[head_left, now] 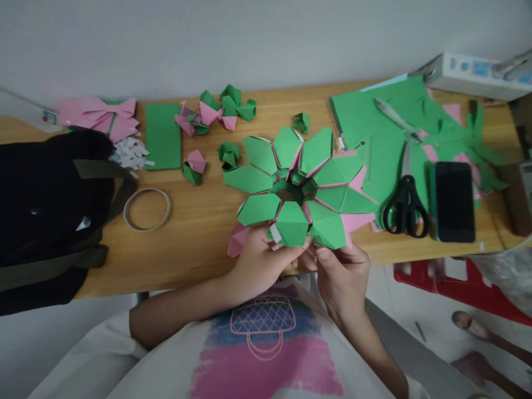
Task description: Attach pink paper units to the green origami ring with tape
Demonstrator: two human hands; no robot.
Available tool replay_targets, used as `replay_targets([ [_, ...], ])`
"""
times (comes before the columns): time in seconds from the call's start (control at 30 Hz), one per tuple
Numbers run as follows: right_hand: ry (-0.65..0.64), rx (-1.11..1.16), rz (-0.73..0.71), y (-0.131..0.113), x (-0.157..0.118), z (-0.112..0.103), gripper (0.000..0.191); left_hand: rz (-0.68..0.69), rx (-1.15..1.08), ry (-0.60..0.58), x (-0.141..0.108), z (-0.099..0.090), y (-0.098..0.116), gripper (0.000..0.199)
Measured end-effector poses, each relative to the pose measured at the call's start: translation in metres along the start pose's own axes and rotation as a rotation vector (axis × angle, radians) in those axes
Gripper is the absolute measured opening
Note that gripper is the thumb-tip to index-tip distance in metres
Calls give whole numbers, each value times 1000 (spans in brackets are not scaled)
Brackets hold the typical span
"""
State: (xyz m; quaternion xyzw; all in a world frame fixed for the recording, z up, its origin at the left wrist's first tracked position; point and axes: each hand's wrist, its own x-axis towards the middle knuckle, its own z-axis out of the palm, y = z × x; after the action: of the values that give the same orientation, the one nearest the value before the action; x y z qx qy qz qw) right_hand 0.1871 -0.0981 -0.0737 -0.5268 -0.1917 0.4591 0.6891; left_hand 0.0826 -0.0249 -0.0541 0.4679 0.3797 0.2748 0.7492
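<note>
A ring-shaped paper model [253,180] of folded green petals with pink pieces between them is held above the wooden table, with a round hole at its middle. My left hand [260,257] is closed on its lower left edge, thumb against the underside of a petal, near a small white strip. My right hand [343,271] pinches the lower right edge, close to a pink point. The tips of several fingers are hidden under the petals. A pink folded piece [238,240] lies beside my left hand.
Folded green and pink pieces [230,102] lie behind. To the left are a tape roll [147,209], a green paper stack [163,136] and a black bag [50,205]; to the right, scissors [405,205], a phone [454,202], a cutter [397,117] and green sheets [353,113]. A person's feet show lower right.
</note>
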Motion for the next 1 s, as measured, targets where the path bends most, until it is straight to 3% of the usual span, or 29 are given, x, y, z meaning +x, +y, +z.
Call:
replay_targets([
  [0.17,-43,-1,-82,6,-2,-12,28,-44,-110,-48,0,-2,-2,18],
  [0.3,37,-40,-80,11,-4,-21,8,-63,-80,-51,-1,-3,0,19],
  [0.53,184,-195,-77,13,-8,-24,6,-27,-85,-101,-3,-5,1,17],
  [0.7,168,-245,-70,13,-10,-23,7,-141,-115,-139,-8,-11,0,15],
  [0.8,119,-322,-58,11,-11,-23,17,-273,-23,-259,-19,-30,6,16],
  [0.87,103,-389,-74,9,-13,-25,23,-282,135,-294,-29,-52,13,18],
  [0.93,105,-467,-115,6,-15,-30,25,-169,360,-165,-41,-79,19,22],
  [1.0,53,-541,-145,0,-16,-34,28,-10,728,112,-52,-107,22,21],
])
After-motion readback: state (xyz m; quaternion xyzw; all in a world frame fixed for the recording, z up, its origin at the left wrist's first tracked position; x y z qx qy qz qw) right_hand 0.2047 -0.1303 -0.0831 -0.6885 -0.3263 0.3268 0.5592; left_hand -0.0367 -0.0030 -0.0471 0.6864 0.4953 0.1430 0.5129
